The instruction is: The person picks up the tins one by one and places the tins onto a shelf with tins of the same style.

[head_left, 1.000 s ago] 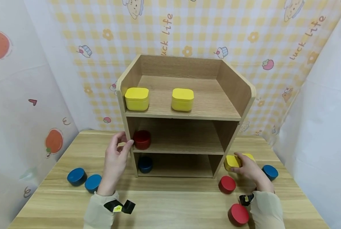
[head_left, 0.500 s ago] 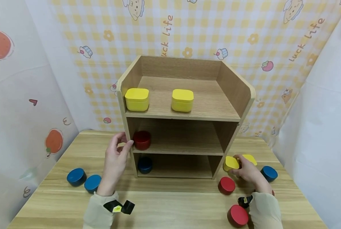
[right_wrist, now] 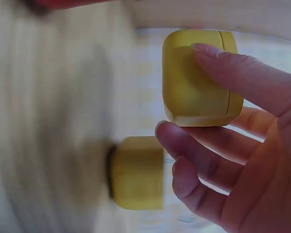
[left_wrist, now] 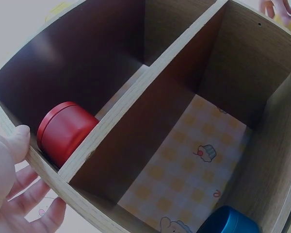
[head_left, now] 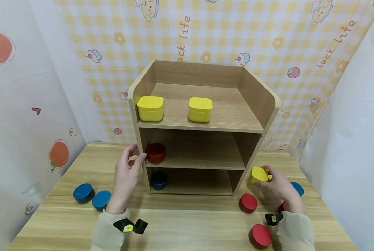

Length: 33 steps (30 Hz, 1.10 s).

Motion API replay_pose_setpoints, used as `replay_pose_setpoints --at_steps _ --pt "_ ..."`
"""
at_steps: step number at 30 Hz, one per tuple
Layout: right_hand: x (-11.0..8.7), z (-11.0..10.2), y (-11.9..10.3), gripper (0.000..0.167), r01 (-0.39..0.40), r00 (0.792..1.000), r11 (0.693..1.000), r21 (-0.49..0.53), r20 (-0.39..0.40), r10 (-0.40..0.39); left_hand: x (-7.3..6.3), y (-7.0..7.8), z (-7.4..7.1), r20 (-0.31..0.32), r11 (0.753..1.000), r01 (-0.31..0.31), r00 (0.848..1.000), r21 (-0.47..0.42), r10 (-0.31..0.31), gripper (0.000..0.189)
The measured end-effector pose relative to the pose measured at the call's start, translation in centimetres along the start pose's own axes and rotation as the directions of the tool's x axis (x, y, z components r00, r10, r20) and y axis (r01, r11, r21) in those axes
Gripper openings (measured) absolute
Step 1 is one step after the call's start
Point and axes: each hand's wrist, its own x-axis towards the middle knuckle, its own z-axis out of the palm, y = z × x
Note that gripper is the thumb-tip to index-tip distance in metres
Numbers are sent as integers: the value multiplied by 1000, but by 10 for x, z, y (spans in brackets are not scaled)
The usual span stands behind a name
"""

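In the head view, the right hand holds a yellow box in its thumb and fingers. Half a second ago that box sat on the counter; now it is tipped and looks lifted, so the picking-up part seems done. It is by the right side of the shelf, toward the counter's right edge. The left hand has stayed on the shelf's left side. On top are a corner yellow box and a middle yellow box. Red tins make four: the shelf red tin, the upper red tin, the lower red tin, and a half-hidden red tin by the right wrist. Blue tins make four too: the shelf blue tin, two blue tins toward the counter's left edge, and a right blue tin near its right edge. In the left wrist view, the thumb touches the shelf's front edge and the fingers bend around outside. In the right wrist view, the hand is narrow around its box, and a spare yellow box sits blurry on the counter, making four yellow boxes.
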Motion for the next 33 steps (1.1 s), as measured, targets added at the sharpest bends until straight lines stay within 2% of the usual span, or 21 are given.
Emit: replay_pose_setpoints --at_steps 11,16,22,33 --pt "-29 -33 -32 71 5 996 1000 15 -88 -3 0 0 0 2 1000 -13 1000 4 13 31" --pt "-39 -44 -47 71 34 991 999 -37 -132 -38 1 -1 0 -1 1000 -12 1000 15 12 32" --pt "-48 -51 -60 74 42 983 994 -100 -174 -59 1 -1 0 0 1000 -18 1000 15 18 32" --pt "-58 -58 -72 70 106 965 987 -119 -226 -131 0 0 0 -4 1000 -9 1000 12 9 33"
